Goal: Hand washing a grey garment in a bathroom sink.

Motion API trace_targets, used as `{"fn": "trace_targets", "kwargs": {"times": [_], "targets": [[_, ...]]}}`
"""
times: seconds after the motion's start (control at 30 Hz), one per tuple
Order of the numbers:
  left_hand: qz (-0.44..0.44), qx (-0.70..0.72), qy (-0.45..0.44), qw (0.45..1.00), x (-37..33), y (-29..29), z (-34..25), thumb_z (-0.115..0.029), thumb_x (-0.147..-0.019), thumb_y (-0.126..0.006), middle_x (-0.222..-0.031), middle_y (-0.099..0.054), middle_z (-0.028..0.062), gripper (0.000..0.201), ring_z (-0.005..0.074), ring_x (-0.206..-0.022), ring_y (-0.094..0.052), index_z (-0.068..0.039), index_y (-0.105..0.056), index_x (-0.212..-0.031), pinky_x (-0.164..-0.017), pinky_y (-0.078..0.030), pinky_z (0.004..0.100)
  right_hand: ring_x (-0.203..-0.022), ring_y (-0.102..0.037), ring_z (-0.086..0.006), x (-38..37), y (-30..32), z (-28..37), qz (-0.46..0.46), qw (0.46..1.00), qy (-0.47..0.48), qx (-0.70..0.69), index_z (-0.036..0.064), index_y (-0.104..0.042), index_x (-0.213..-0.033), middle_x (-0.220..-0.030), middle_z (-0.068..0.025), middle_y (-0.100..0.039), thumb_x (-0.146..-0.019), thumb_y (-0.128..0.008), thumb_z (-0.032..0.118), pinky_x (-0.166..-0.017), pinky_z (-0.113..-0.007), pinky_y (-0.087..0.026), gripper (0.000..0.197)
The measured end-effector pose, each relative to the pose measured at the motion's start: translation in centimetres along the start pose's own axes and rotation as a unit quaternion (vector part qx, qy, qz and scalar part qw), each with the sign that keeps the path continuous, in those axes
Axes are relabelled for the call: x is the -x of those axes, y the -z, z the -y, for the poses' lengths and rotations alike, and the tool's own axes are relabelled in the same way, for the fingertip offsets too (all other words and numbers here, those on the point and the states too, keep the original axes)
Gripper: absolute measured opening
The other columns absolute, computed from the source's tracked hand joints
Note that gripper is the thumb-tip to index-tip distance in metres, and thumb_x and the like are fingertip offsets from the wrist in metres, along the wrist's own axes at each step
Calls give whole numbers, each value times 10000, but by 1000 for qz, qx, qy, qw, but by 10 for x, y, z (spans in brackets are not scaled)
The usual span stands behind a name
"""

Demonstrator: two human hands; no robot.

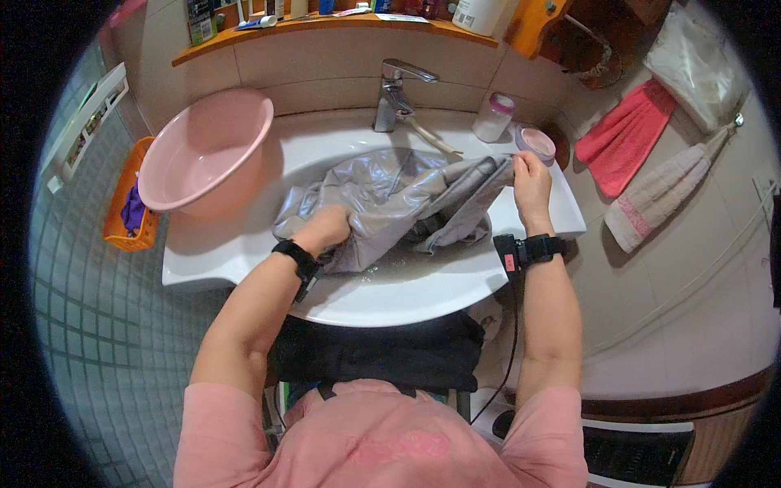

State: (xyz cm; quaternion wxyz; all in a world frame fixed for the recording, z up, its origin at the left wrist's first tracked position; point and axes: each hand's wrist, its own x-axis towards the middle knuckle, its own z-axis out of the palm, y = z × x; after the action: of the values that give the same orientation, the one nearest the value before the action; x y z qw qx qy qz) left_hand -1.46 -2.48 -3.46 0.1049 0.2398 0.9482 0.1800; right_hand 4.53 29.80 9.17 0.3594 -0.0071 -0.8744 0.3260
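Note:
A wet, shiny grey garment [390,191] lies bunched in the white sink [366,305]; its exact kind is hard to make out from the folds. My left hand [328,226] is closed on the cloth at its near left side, low over the basin. At the right, my right hand [531,183] pinches an edge of the same garment and lifts it above the sink's right side, so the cloth stretches between both hands. Some water with bubbles shows in the basin under the cloth. Behind it stands a chrome faucet [389,102].
A pink basin [207,154] leans on the sink's left end, beside an orange basket [130,232]. A lidded jar [493,118] and a small pink tub [536,144] stand at the back right. Above runs a wooden shelf [325,31]. Towels [626,134] hang on the right wall.

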Motion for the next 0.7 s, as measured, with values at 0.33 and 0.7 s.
{"fn": "trace_targets", "kwargs": {"times": [0.33, 0.7], "targets": [[-150, 454, 66, 876, 6, 98, -33, -112, -802, -496, -803, -570, 56, 179, 150, -760, -517, 12, -554, -918, -672, -421, 322, -842, -549, -396, 31, -17, -92, 40, 971, -112, 206, 10, -577, -826, -865, -216, -590, -835, -436, 164, -731, -449, -431, 209], [-353, -67, 89, 929, -32, 82, 32, -260, -801, -566, -925, -583, 197, 236, 357, -910, -549, -47, -574, -903, -762, -440, 448, -933, -519, -336, 55, -85, 7, 189, 958, 136, 170, 37, -595, -875, -943, -158, -583, -707, -520, 49, -803, -421, -428, 184]]}}
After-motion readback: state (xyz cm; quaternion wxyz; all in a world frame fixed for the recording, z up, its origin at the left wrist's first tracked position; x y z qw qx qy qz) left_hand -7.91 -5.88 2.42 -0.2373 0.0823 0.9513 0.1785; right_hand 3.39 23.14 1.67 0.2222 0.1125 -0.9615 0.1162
